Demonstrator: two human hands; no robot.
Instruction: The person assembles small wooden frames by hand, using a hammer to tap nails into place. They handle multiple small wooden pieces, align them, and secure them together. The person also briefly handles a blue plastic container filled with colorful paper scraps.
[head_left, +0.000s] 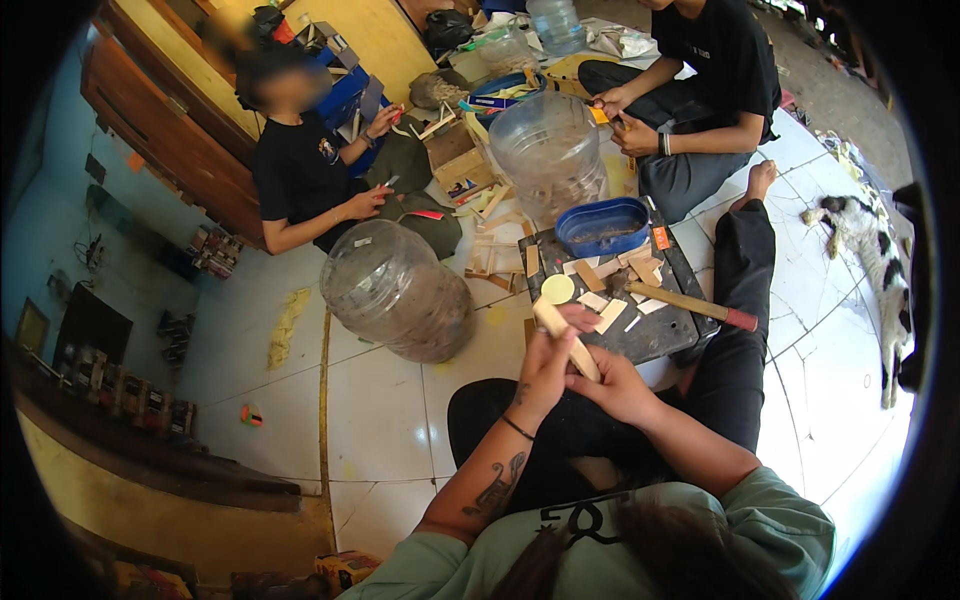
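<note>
A pale, narrow wooden piece [568, 340] slants between my two hands above my lap. My left hand [545, 372] is closed around its middle, its fingertips showing past the far side. My right hand [618, 388] grips the lower end, the thumb lying near the wood. Just beyond them stands a low black table [645, 345] strewn with several small wood offcuts [590, 276]. On it lie a round yellow-green disc [557, 290] and a tool with a wooden handle [690, 304] and red end; its head is hard to make out.
A blue tub [602, 228] stands on the table's far side. Two large clear plastic containers [395, 290] are on the tiled floor. Co-workers in black shirts sit far left and far right, holding small pieces. A black-and-white cat [875, 260] lies at right; a wooden box [458, 160] sits behind.
</note>
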